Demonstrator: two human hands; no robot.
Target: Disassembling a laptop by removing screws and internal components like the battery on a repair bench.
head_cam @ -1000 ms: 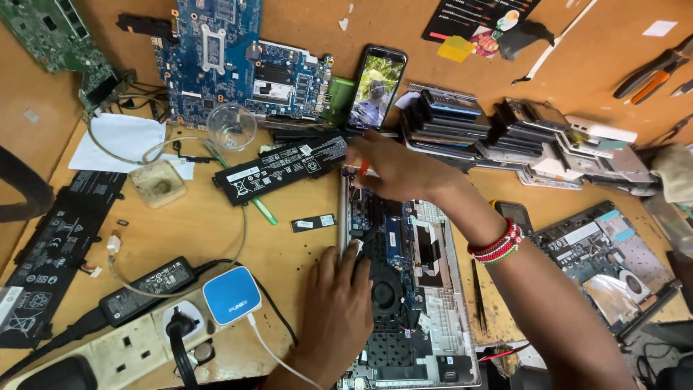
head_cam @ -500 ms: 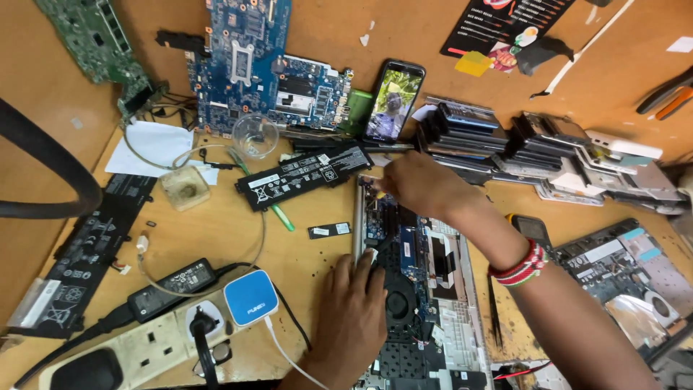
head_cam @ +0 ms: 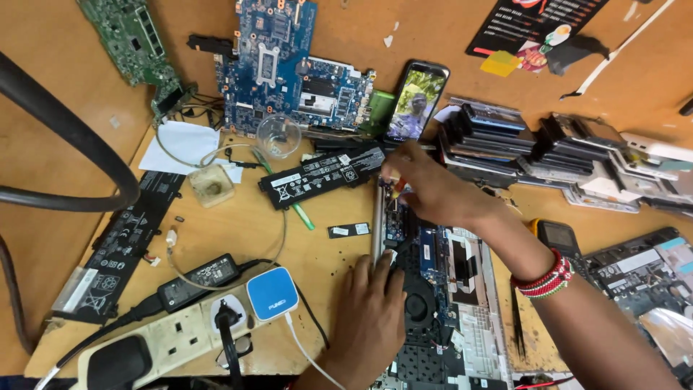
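A: Two hands on the opened laptop (head_cam: 462,289), lower centre of the frame. We see the left hand (head_cam: 372,321) coming up from the bottom edge, palm down, fingers spread flat and pressing the chassis's left rim beside the fan. Nothing gripped.

B: Agreed. We have the right hand (head_cam: 433,189) reaching in from the lower right, forearm diagonal, beaded wristband (head_cam: 543,278) at the wrist. Fingers curled and pinched together at the laptop's upper left corner.

A: Pinched on what?

B: We see a small orange-tipped tool (head_cam: 396,186) between the fingertips, but it's too small to name.

A: Neighbours: black battery pack (head_cam: 323,173) just up-left of that hand, phone (head_cam: 416,101) propped above it, blue motherboard (head_cam: 289,68) at upper centre.

B: We'd add the white power strip (head_cam: 166,343) with a blue adapter (head_cam: 272,294), lower left.
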